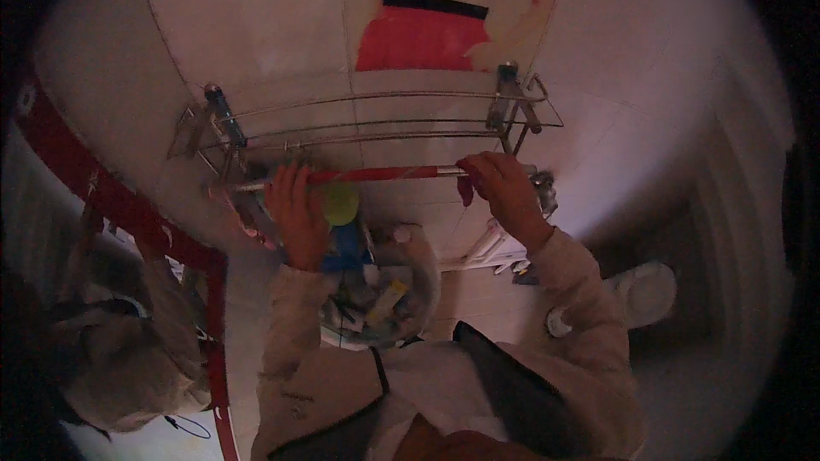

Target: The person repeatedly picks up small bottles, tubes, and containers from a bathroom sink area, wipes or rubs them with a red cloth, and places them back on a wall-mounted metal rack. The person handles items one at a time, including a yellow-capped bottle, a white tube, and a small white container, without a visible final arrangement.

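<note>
I have a silver bar (pixel 250 187) just to the near side of the wire shelf (pixel 359 134), with what looks like a red cloth (pixel 376 175) stretched along its middle, between my hands. My right hand (pixel 506 192) has its fingers curled tight on the cloth's right end, a loose bit dangling beside them. My left hand (pixel 297 213) lays bent fingers over the bar; I can't tell how firmly they grip. To do this well, I'd keep the cloth taut and snug, press evenly with both hands and avoid levering the bar, since a basin (pixel 432 288) full of small things sits nearer me. The bar's long axis runs left to right, its right end slightly farther away.
</note>
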Demonstrator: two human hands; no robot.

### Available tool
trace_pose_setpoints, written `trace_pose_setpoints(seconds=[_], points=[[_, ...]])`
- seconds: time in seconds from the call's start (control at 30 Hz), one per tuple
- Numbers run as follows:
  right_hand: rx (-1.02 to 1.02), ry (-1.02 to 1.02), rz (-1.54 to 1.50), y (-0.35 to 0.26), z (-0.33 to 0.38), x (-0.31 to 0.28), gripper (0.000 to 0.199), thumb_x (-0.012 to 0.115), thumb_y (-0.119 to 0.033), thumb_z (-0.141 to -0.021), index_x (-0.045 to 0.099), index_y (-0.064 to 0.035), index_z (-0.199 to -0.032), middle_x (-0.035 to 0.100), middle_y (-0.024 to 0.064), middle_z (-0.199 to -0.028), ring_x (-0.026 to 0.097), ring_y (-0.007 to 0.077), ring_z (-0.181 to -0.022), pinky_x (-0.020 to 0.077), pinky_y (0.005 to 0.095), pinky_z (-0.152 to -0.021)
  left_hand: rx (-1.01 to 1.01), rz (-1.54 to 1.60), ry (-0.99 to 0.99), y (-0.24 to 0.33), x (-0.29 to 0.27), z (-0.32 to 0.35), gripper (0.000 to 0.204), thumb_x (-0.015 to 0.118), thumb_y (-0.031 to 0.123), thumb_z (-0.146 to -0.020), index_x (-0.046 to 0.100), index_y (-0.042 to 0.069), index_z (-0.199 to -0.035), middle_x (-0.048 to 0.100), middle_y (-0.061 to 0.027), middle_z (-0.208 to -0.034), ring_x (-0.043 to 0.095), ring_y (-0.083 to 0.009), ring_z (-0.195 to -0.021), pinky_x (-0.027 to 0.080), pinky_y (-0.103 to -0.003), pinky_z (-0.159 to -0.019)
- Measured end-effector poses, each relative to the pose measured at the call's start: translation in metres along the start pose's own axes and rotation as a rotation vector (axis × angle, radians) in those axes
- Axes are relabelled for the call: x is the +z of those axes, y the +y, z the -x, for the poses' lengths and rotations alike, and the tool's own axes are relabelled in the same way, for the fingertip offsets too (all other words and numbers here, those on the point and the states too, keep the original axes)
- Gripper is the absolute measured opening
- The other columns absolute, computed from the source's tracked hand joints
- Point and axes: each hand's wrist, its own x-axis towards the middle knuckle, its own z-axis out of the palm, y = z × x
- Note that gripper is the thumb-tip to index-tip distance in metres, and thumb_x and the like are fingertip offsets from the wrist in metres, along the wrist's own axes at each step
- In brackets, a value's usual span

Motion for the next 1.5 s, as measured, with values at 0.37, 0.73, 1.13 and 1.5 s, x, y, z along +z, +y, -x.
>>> trace_pose_setpoints(seconds=[0.37, 0.73, 1.13, 1.5], points=[[-0.216, -0.261, 0.024, -0.09, -0.166, 0.115, 0.021, 0.064, -0.027, -0.08, 0.064, -0.0125, -0.094, 0.066, 0.0103, -0.093, 0.063, 0.0291, -0.084, 0.0501, 0.0393, -0.076, 0.192, 0.045, 0.011, -0.018, 0.005, -0.006, 0.033, 0.043, 0.018, -0.096, 0.055, 0.001, -0.122, 0.054, -0.0191, -0.127, 0.048, -0.0374, -0.122, 0.033, -0.052, -0.104], [-0.075, -0.243, -0.03, 0.033, -0.103, 0.019, 0.022, 0.05, -0.014, -0.087, 0.066, -0.0123, -0.103, 0.068, 0.0078, -0.105, 0.062, 0.0218, -0.103, 0.0492, 0.0355, -0.087, 0.166, -0.097, -0.055, -0.039, 0.001, -0.016, 0.034, 0.049, 0.012, -0.093, 0.055, 0.003, -0.125, 0.056, -0.018, -0.126, 0.049, -0.0371, -0.12, 0.035, -0.049, -0.103], [-0.203, -0.19, 0.091, 0.002, -0.128, 0.06, 0.037, 0.054, 0.002, -0.083, 0.059, -0.0063, -0.119, 0.066, 0.0149, -0.111, 0.065, 0.0287, -0.097, 0.0524, 0.0367, -0.086, 0.056, -0.075, -0.124, -0.039, -0.02, -0.013, 0.038, 0.05, 0.006, -0.093, 0.053, 0.006, -0.13, 0.054, -0.0145, -0.133, 0.044, -0.0368, -0.128, 0.029, -0.049, -0.11], [0.44, -0.115, -0.735, -0.053, 0.089, 0.03, 0.03, 0.052, -0.022, -0.099, 0.055, -0.0033, -0.122, 0.064, 0.0152, -0.109, 0.062, 0.0237, -0.103, 0.0495, 0.0349, -0.088, -0.522, 1.271, -0.943, 0.149, 0.015, 0.043, 0.055, 0.066, 0.015, -0.089, 0.044, 0.001, -0.137, 0.06, -0.0128, -0.114, 0.058, -0.0226, -0.107, 0.046, -0.035, -0.095]])
